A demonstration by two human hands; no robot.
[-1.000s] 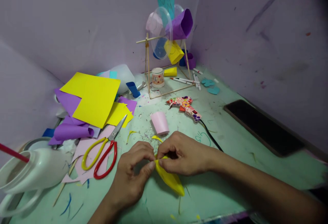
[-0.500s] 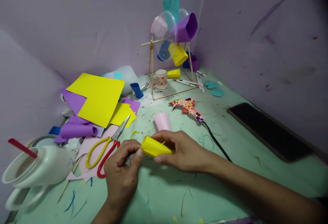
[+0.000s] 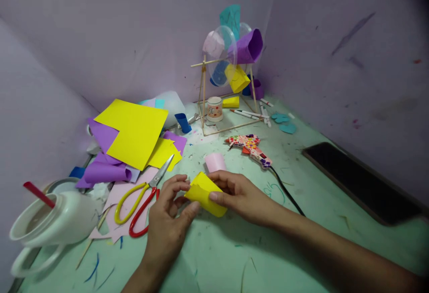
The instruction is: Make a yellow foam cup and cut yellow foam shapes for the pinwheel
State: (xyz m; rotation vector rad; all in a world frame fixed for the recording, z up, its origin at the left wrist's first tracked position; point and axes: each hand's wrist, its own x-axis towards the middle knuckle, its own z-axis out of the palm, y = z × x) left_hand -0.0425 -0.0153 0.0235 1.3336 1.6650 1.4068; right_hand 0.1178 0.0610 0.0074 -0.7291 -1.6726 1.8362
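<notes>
Both hands hold a rolled yellow paper cup (image 3: 205,194) just above the green table (image 3: 301,248). My left hand (image 3: 169,221) pinches its open left end with thumb and fingers. My right hand (image 3: 243,194) wraps round its right side, thumb on top. A pink paper cup (image 3: 215,162) lies on the table just behind them. Red and yellow scissors (image 3: 140,199) lie to the left of my left hand.
A patterned glue gun (image 3: 250,144) with a black cord lies behind my right hand. Yellow and purple paper sheets (image 3: 130,136) pile up at left. A stick wheel with paper cups (image 3: 231,60) stands at the back. A white jug (image 3: 50,223) sits front left, a dark phone (image 3: 362,181) at right.
The yellow paper went from a flat folded strip low on the table to a rolled cup lifted between both hands. The open end has turned toward my left hand.
</notes>
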